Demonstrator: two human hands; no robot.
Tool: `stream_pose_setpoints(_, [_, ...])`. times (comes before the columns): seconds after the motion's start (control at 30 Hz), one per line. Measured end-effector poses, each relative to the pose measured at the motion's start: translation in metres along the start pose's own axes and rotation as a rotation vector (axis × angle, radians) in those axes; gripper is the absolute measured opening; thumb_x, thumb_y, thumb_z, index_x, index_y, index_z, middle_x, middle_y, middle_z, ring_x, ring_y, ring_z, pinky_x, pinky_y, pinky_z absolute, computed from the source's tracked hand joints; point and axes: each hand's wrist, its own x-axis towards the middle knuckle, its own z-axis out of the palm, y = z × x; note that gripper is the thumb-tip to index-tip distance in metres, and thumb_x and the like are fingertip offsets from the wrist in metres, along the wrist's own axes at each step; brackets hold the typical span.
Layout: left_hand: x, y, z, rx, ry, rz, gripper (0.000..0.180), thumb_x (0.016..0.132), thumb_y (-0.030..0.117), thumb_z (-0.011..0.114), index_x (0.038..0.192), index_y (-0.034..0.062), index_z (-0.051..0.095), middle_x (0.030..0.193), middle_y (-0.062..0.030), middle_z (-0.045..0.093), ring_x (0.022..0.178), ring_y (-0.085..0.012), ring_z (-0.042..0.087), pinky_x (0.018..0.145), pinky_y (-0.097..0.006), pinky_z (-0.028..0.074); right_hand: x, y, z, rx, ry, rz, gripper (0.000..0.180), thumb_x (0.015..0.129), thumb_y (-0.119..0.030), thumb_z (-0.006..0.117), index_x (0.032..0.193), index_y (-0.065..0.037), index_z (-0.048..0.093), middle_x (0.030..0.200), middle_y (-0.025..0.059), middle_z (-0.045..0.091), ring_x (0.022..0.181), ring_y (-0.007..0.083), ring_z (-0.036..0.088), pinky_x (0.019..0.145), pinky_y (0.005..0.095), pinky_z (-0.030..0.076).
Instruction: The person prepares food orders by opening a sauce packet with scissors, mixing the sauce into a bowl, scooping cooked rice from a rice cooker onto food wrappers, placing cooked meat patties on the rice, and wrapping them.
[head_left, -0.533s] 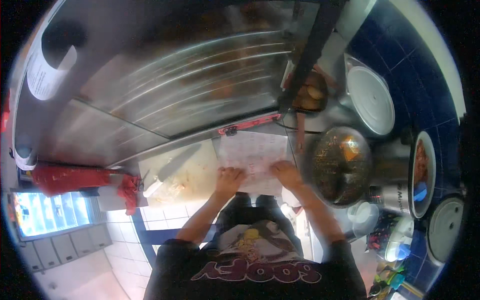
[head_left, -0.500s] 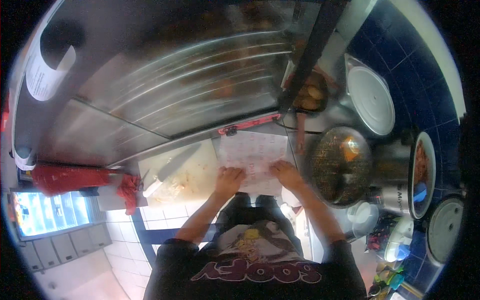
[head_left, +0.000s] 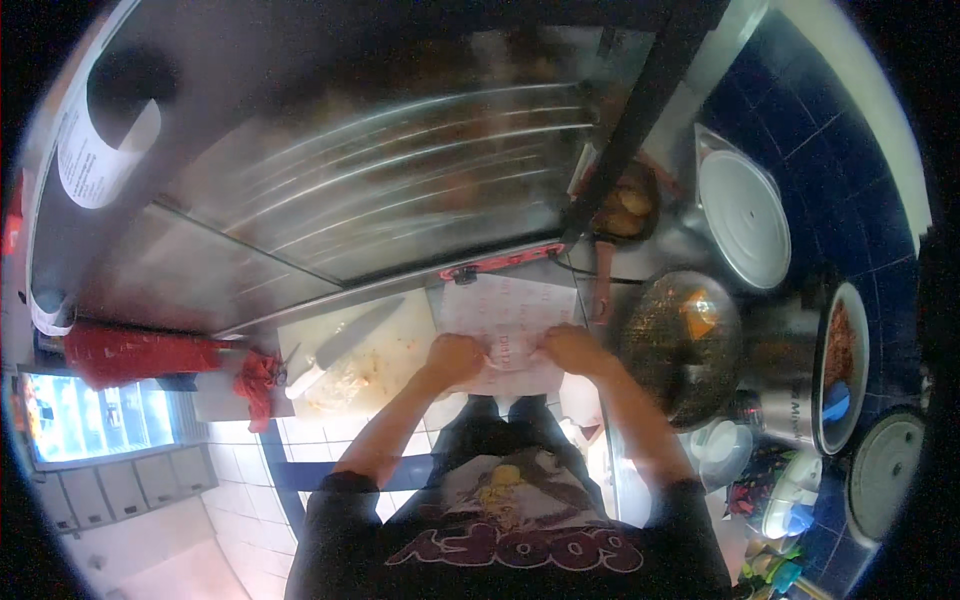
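Observation:
A white sheet of paper with a red printed pattern (head_left: 508, 315) lies on the steel counter in front of me. My left hand (head_left: 455, 357) is closed on its near left edge. My right hand (head_left: 568, 348) is closed on its near right edge. The two hands sit close together with the paper's near edge bunched between them. To the left lies a white cutting board (head_left: 352, 355) with a large knife (head_left: 335, 348) and food scraps on it.
A glass display case (head_left: 380, 190) rises behind the paper. On the right stand a round wire strainer with orange food (head_left: 680, 340), a metal pot (head_left: 800, 385), round lids (head_left: 745, 220) and a bowl of fried food (head_left: 625, 205). A red cloth (head_left: 255, 380) hangs at left.
Both hands stay on the paper's near edge and have drawn slightly closer together. Nothing else has visibly moved.

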Motion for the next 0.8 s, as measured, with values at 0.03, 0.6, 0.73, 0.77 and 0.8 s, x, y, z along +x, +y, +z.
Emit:
stream_pose_setpoints(0.03, [0.005, 0.001, -0.002, -0.020, -0.047, -0.059, 0.020, 0.084, 0.026, 0.062, 0.089, 0.0121, 0.075, 0.097, -0.0106, 0.073, 0.095, -0.0294, 0.069, 0.085, -0.045, 0.055, 0.006, 0.004, 0.001, 0.050, -0.072, 0.074, 0.025, 0.089, -0.028, 0.060, 0.096, -0.007, 0.072, 0.092, 0.0127, 0.071, 0.093, 0.0344, 0.067, 0.082, 0.0464, 0.053])
stream_pose_setpoints(0.6, [-0.018, 0.018, 0.069, 0.217, 0.637, 0.010, 0.018, 0.080, 0.027, 0.065, 0.092, 0.0143, 0.069, 0.093, -0.0026, 0.067, 0.097, -0.0263, 0.059, 0.090, -0.053, 0.041, -0.006, -0.047, 0.034, -0.225, 0.429, 0.077, 0.022, 0.085, -0.021, 0.060, 0.101, -0.008, 0.068, 0.102, 0.0087, 0.065, 0.097, 0.0253, 0.062, 0.086, 0.0443, 0.048])
stream_pose_setpoints(0.73, [-0.032, 0.023, 0.043, 0.222, 0.668, 0.199, 0.035, 0.084, 0.030, 0.062, 0.110, 0.0075, 0.067, 0.109, -0.0060, 0.063, 0.111, -0.0254, 0.052, 0.097, -0.058, 0.038, -0.015, -0.039, 0.034, -0.168, 0.511, -0.016, 0.031, 0.086, -0.022, 0.061, 0.109, -0.003, 0.067, 0.105, 0.0105, 0.064, 0.101, 0.0270, 0.061, 0.089, 0.0452, 0.048])
stream_pose_setpoints(0.77, [-0.031, 0.018, 0.046, 0.226, 0.674, 0.197, 0.035, 0.084, 0.030, 0.062, 0.110, 0.0075, 0.067, 0.109, -0.0060, 0.063, 0.111, -0.0254, 0.052, 0.097, -0.058, 0.038, -0.016, -0.042, 0.027, -0.172, 0.515, -0.020, 0.031, 0.086, -0.022, 0.061, 0.109, -0.003, 0.067, 0.105, 0.0105, 0.064, 0.101, 0.0270, 0.061, 0.089, 0.0452, 0.048])
stream_pose_setpoints(0.8, [-0.029, 0.011, 0.049, 0.269, 0.653, 0.230, 0.035, 0.084, 0.029, 0.062, 0.111, 0.0059, 0.066, 0.108, -0.0067, 0.063, 0.111, -0.0257, 0.052, 0.099, -0.059, 0.038, -0.020, -0.046, 0.020, -0.121, 0.466, -0.017, 0.033, 0.086, -0.023, 0.061, 0.111, -0.002, 0.066, 0.106, 0.0115, 0.064, 0.102, 0.0284, 0.061, 0.090, 0.0456, 0.048])
